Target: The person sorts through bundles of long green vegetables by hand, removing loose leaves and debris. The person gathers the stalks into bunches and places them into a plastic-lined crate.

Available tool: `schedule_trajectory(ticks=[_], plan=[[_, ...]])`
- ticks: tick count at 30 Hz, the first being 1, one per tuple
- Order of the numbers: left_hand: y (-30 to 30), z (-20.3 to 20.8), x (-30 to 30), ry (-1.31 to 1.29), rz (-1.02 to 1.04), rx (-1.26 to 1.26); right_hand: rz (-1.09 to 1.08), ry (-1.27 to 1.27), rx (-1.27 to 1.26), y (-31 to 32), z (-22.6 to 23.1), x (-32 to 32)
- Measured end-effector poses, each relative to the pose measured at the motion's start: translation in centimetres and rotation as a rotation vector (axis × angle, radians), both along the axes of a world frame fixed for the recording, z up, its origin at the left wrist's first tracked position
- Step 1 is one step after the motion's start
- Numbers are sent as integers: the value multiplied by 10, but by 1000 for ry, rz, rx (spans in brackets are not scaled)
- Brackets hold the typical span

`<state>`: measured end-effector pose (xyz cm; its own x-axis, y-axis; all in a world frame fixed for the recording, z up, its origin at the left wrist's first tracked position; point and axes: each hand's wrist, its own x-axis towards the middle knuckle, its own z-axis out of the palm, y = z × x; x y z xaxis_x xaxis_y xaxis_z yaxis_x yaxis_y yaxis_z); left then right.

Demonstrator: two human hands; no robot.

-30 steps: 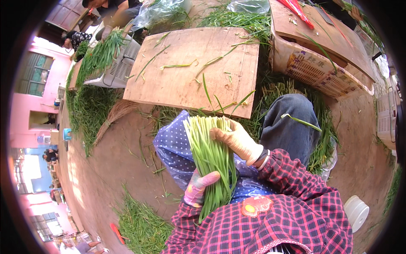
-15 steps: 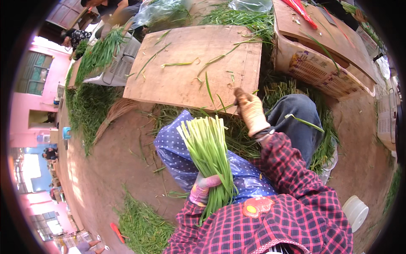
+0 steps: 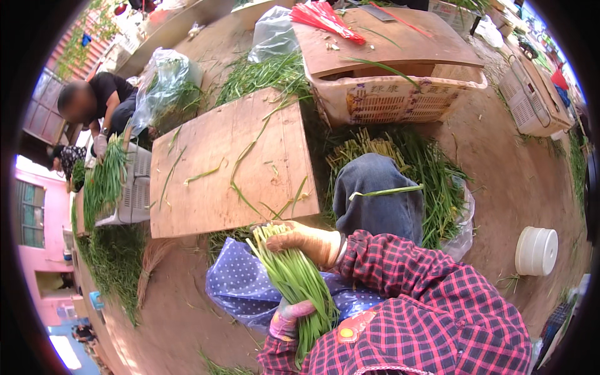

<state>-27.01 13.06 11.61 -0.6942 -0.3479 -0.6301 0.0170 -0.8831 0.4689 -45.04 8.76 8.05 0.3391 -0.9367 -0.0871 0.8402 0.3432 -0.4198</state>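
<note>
A thick bundle of garlic chives lies tilted across my lap, pale cut ends pointing away from me. Its lower, leafy part is wrapped by my left hand, in a pink patterned glove. Across the top, close to the cut ends, my right hand in a tan glove is closed round the stems; its fingertips are partly hidden. Under the bundle spreads a blue polka-dot apron. Just beyond stands a wooden board with loose leaves on it. One stray chive leaf rests on my jeans knee.
At the far right, a plastic crate carries a board with red ties. Chives are heaped beside my knee. A white bucket stands right. A co-worker sits far left behind a chive-topped white crate.
My right hand has come from the board's near edge down and left onto the bundle's cut ends. The left hand keeps its hold. The whole view has turned toward the right.
</note>
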Motion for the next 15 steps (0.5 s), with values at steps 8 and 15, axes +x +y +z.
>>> schedule_trajectory(ticks=[8, 15], plan=[[-36, 10, 20, -52, -37, -510, -59, 1, 10, 7, -3, -8], [-44, -2, -9, -219, -96, -641, -153, 143, 30, 14, -1, -12]])
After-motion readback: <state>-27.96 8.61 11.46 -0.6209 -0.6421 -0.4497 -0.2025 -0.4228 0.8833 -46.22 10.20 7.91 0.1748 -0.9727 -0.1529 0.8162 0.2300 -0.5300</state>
